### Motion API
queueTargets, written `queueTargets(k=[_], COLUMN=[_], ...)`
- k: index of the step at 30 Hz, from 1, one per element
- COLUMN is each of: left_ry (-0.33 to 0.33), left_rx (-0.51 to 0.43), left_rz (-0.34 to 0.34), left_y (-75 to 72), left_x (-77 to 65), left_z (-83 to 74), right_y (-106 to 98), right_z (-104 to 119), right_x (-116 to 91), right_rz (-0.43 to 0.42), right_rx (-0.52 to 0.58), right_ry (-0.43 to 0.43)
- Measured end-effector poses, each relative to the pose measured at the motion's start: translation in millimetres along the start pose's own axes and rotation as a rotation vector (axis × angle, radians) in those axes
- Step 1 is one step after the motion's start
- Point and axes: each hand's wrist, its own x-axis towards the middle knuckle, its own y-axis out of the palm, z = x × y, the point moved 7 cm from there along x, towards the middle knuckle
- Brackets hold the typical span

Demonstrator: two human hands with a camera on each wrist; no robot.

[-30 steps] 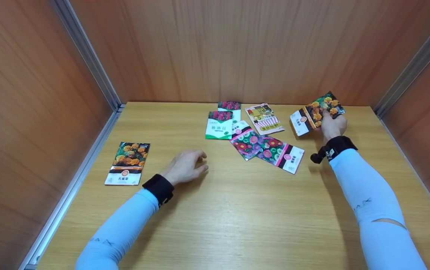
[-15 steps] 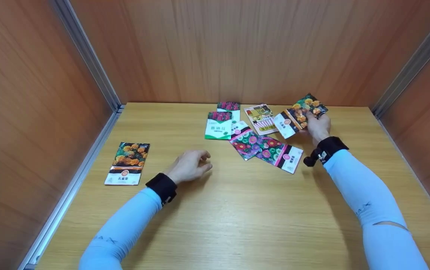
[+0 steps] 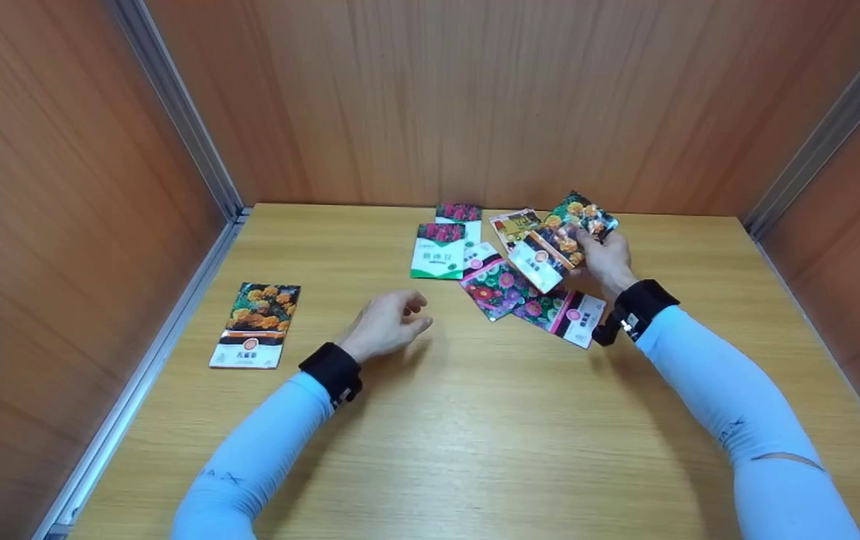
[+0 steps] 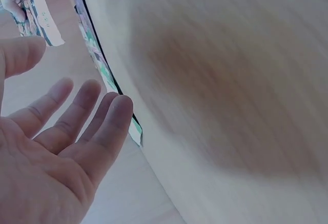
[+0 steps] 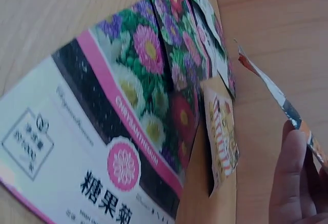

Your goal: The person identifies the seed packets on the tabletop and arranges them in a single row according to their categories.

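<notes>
My right hand [image 3: 606, 261] pinches a seed packet with orange marigolds [image 3: 540, 262], raised above the other packets. In the right wrist view the held marigold packet [image 5: 287, 106] shows edge-on beside the thumb. Beneath it lie two pink chrysanthemum seed packets, the nearer one [image 3: 578, 319] overlapping the other [image 3: 491, 285]. A yellow packet with pink stripes [image 3: 510, 225] is partly hidden behind the held one. My left hand [image 3: 386, 326] hovers over the table with relaxed, bent fingers and nothing in it; the left wrist view shows its bare palm [image 4: 46, 152].
Another marigold packet [image 3: 253, 326] lies alone at the left. Toward the back, a green-and-white packet [image 3: 437, 255] overlaps a similar one [image 3: 467, 214]. Wood panels with metal corner rails enclose the table [image 3: 474, 450] at the back and sides.
The right hand has carried the marigold packet leftward from the back right until it overlaps the yellow and chrysanthemum packets in view. My left hand has drifted slightly to the right.
</notes>
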Motion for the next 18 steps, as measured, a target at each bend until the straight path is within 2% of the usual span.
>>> queueTargets(k=[8,14,18], left_ry=[0.02,-0.045,-0.099], left_rx=[-0.077,-0.136,-0.174], left_rz=[0.001,-0.028,-0.012], left_y=[4.3,3.0,5.5], left_x=[4.1,9.6,12.5], left_z=[-6.0,-1.3,-0.7], right_y=[39,64,73], right_z=[1,1,0], right_x=[-23,-37,-45], right_rz=[0.167,0.272,0.315], right_rx=[-0.079,-0.076,-0.095], right_ry=[-0.08,-0.13,-0.132])
